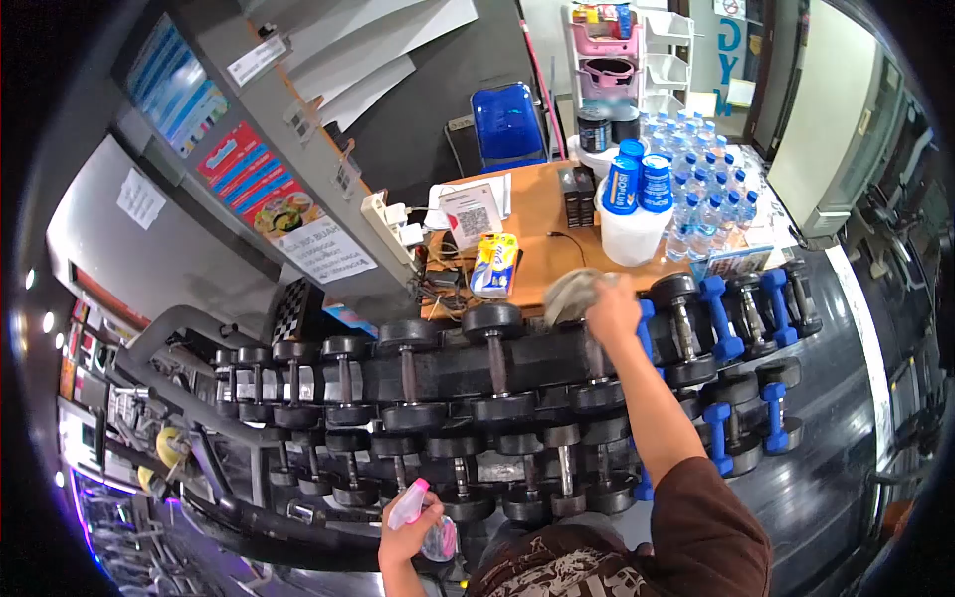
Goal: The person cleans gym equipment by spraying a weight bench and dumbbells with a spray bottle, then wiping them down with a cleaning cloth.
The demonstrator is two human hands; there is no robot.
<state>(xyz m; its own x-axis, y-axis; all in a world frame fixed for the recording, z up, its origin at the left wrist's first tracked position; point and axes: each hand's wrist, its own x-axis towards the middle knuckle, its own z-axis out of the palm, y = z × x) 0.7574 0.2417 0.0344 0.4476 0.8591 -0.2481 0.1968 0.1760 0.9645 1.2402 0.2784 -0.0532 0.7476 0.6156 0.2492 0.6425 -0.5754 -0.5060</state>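
Your right hand (612, 310) is closed on a grey cloth (569, 295), pressed to the far end of a black dumbbell (596, 363) on the rack (448, 370): wiping appears to be in hand. Your left hand (406, 542) grips a spray bottle (410, 505) low before the rack. The next move likely calls for working the cloth along that handle.

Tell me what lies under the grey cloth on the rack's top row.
A black dumbbell: its handle and near head show below the cloth, which the right hand holds against it. Its far head is covered.
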